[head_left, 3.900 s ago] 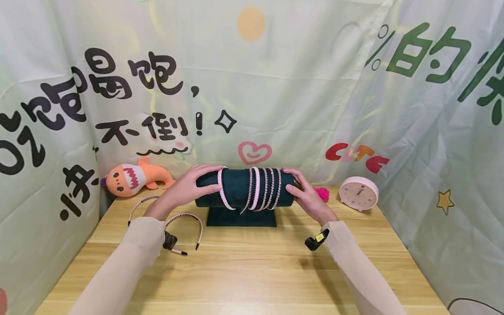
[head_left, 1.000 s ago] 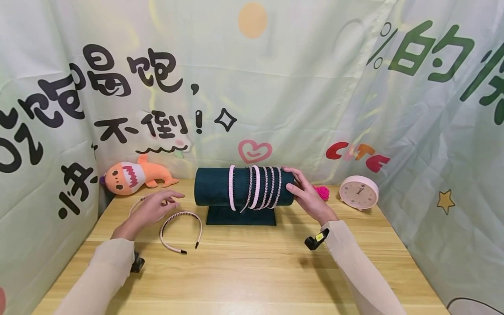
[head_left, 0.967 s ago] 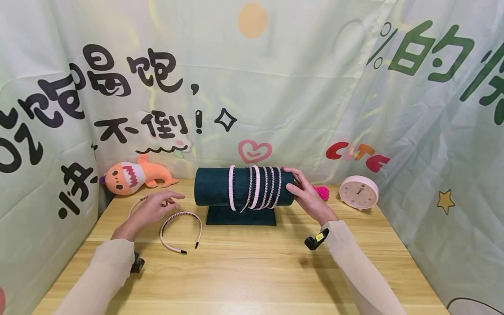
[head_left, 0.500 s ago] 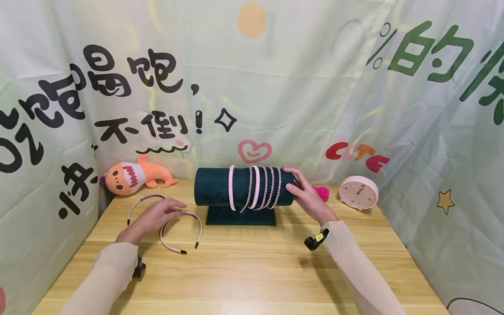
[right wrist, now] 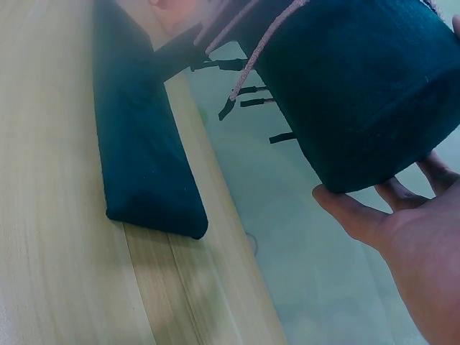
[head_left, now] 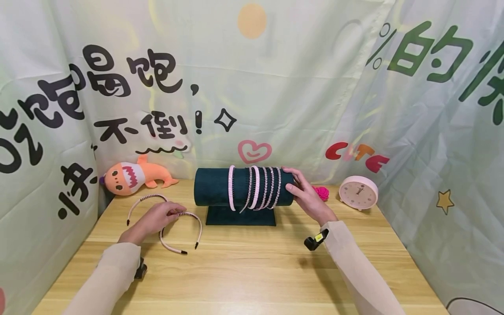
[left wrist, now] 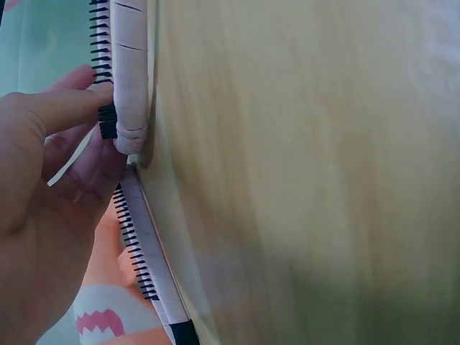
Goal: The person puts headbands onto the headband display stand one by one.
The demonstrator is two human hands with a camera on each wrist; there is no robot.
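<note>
On the left of the table, my left hand [head_left: 159, 216] pinches the arch of a pale pink toothed headband [head_left: 201, 226]. The left wrist view shows my thumb against the comb teeth of this headband [left wrist: 131, 79], with fingers behind. A second toothed headband [head_left: 148, 196] lies just beyond the hand. My right hand [head_left: 313, 201] holds the right end of a dark green cylindrical headband stand [head_left: 212, 188], thumb in front and fingers on top. Several headbands hang around it, including a wide pink headband [head_left: 231, 188] and thin braided-looking headbands [head_left: 271, 188] nearer my right hand.
An orange shark plush [head_left: 130, 179] sits at the back left. Behind my right hand is a bright pink ball-like object [head_left: 323, 193], and a round pink clock [head_left: 358, 192] stands at the back right. Printed cloth [head_left: 295, 109] encloses the wooden table [head_left: 252, 271].
The left hand let go of the wide headband on the stand, which now sits farther right, then came down to the near headband on the table. The right hand stayed put.
</note>
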